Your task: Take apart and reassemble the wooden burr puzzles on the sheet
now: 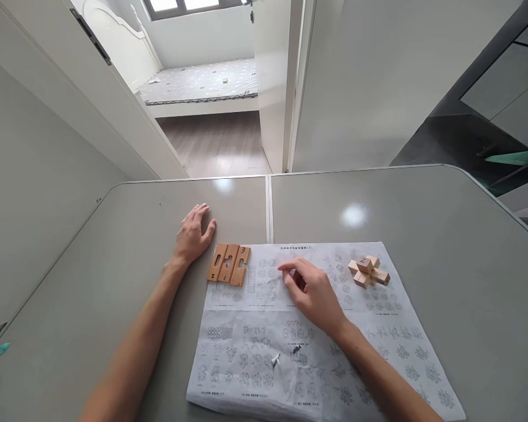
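My left hand [193, 234] lies flat on the table, fingers stretched forward and thumb apart, with nothing in it. Just to its right are three flat wooden puzzle pieces [229, 264] with cut-out slots, side by side and marked with numbers. They overlap the top left corner of a large printed instruction sheet [246, 404]. Over the upper middle of that sheet is my right hand [312, 293], its index finger reaching toward the small diagrams and its thumb slightly apart; I see nothing held. An assembled wooden burr puzzle [364, 265], marked 2 on top, sits on the sheet's upper right.
The grey table [457, 246] has a pale seam [269, 208] down its far middle. A small teal object [2, 349] is at the far left. Beyond the table stand a white door [275, 76] and a bed [202, 82]. The sheet is creased, with two small torn spots.
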Available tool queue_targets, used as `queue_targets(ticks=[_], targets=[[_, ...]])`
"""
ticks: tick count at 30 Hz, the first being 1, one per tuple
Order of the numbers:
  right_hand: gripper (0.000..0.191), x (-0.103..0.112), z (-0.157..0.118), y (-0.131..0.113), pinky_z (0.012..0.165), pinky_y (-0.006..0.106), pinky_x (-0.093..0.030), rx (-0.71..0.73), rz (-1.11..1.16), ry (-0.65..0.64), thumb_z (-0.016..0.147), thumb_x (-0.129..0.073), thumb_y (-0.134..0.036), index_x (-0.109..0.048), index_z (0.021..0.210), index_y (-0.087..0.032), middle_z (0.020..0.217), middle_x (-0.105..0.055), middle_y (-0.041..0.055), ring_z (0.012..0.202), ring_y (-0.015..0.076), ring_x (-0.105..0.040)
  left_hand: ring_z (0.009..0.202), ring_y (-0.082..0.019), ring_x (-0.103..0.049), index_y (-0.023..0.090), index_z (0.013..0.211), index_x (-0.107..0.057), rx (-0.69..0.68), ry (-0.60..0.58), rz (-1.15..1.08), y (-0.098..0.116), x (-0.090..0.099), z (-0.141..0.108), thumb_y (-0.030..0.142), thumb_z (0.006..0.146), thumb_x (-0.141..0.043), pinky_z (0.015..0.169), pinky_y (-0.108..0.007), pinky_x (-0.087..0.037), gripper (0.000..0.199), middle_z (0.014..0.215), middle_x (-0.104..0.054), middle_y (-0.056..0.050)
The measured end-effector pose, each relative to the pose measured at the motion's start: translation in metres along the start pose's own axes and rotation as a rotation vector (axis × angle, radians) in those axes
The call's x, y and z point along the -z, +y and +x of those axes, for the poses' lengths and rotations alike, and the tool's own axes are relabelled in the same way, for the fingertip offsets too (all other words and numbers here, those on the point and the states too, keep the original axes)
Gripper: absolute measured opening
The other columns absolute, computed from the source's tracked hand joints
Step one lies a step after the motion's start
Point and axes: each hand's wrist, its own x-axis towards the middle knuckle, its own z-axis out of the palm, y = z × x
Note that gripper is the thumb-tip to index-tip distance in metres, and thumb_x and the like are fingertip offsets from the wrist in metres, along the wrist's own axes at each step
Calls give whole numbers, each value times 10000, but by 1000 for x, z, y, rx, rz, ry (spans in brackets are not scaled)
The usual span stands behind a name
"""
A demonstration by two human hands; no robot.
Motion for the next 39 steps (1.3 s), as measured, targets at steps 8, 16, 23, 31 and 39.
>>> queue_targets(ticks=[8, 16, 23, 31, 39], targets=[[181, -1, 0, 1, 616, 290, -455, -7, -4, -3, 1038, -530, -203, -710, 1048, -214, 888, -680, 19, 666, 154, -579, 1579, -290, -425, 185, 1433, -594, -19, -8, 22, 4, -3, -8, 410, 1046, -451, 1332, -517, -322, 470, 1626, -545, -124], [190, 0, 0, -2, 611, 289, -463, -27, -7, -18, 1051, -525, -220, -715, 1055, -220, 900, -690, 24, 667, 157, -583, 1581, -287, -423, 179, 1432, -603, -22, -13, 23, 5, -2, -9, 404, 1046, -454, 1341, -510, -312, 471, 1633, -538, -122], [185, 0, 0, -2, 613, 290, -469, -20, -15, -21, 1050, -528, -211, -712, 1052, -221, 898, -691, 25, 672, 157, -588, 1581, -287, -424, 189, 1426, -607, -18, -8, 23, 6, -3, -9, 402, 1044, -450, 1339, -517, -313, 465, 1633, -538, -117], [185, -1, -1, -1, 610, 287, -472, -10, -23, -24, 1049, -529, -216, -714, 1058, -219, 900, -690, 27, 672, 156, -591, 1585, -277, -418, 198, 1427, -602, -12, -13, 18, 7, -2, -10, 409, 1044, -443, 1343, -515, -304, 465, 1637, -535, -111], [189, 0, -1, 0, 606, 297, -486, -3, -40, -25, 1049, -522, -222, -711, 1061, -226, 902, -702, 37, 667, 169, -606, 1585, -283, -416, 223, 1432, -601, -7, -13, 2, 7, -1, -10, 413, 1040, -454, 1340, -532, -307, 460, 1643, -529, -92]])
